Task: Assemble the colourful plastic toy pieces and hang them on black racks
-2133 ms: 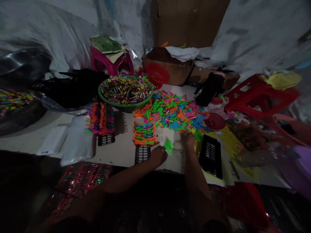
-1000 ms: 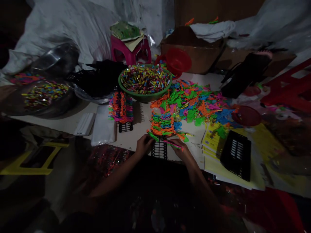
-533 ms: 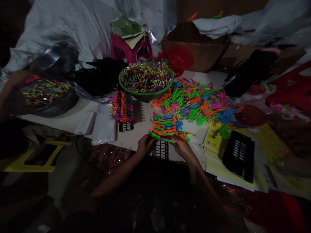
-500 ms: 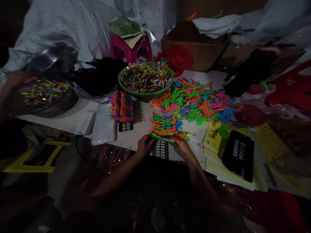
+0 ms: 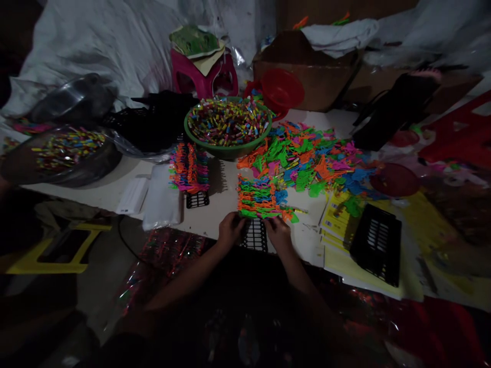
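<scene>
We curl the fingers of our left hand (image 5: 230,229) and right hand (image 5: 278,231) at either side of the black rack (image 5: 254,236), by its near row of colourful plastic pieces (image 5: 257,197), cannot tell whether they pinch anything, and have drawn the right one inward since the earlier frame.

The left hand (image 5: 229,231) and right hand (image 5: 279,233) were bare, with short-looking nails too dim to make out. The left forearm (image 5: 187,278) and right forearm (image 5: 305,281) were bare too, slim and tapering toward the wrists. Nearer the body, both arms ran into deep shadow, where any sleeves were too dark to tell in cut or colour.
</scene>
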A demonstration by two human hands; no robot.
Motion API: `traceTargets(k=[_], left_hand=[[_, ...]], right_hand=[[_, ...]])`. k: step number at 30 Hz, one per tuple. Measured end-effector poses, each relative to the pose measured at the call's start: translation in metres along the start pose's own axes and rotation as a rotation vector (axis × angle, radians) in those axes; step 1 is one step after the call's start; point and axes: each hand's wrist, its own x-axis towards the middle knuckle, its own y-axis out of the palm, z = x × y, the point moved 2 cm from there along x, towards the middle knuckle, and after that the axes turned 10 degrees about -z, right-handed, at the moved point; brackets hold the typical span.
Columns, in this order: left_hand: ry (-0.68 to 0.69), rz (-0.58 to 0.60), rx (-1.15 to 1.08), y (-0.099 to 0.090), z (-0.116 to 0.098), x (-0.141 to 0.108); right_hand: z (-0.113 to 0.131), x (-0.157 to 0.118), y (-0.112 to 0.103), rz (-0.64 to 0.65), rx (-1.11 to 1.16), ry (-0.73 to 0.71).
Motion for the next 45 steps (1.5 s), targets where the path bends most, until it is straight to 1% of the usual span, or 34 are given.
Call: traceTargets(k=[4, 10, 18, 23, 28, 33, 39, 45], left_hand=[[-0.033, 0.009, 0.019, -0.002, 0.000, 0.001], [-0.087, 0.015, -0.015, -0.003, -0.002, 0.001], [0.020, 0.024, 0.138, -0.002, -0.004, 0.004], [0.034, -0.006, 0.143, -0.004, -0.002, 0.005], [0.054, 0.041, 0.099, -0.006, 0.002, 0.005], [0.043, 0.054, 0.057, -0.006, 0.000, 0.006], [-0.008, 0.099, 0.136, -0.005, -0.005, 0.010], [-0.039, 0.188, 0.214, -0.003, -0.010, 0.017]], right_hand=[[-0.001, 0.002, 0.002, 0.013, -0.039, -0.075], [0.000, -0.002, 0.003, -0.002, -0.075, -0.096], [0.000, -0.002, 0.003, -0.014, -0.065, -0.112], [0.000, -0.001, 0.003, -0.021, -0.070, -0.092], [-0.004, -0.002, 0.005, -0.046, -0.049, -0.050], [0.001, -0.002, 0.005, -0.002, -0.097, -0.043], [0.004, -0.003, 0.002, 0.057, -0.110, -0.098], [0.007, 0.000, 0.003, 0.098, -0.129, -0.121]])
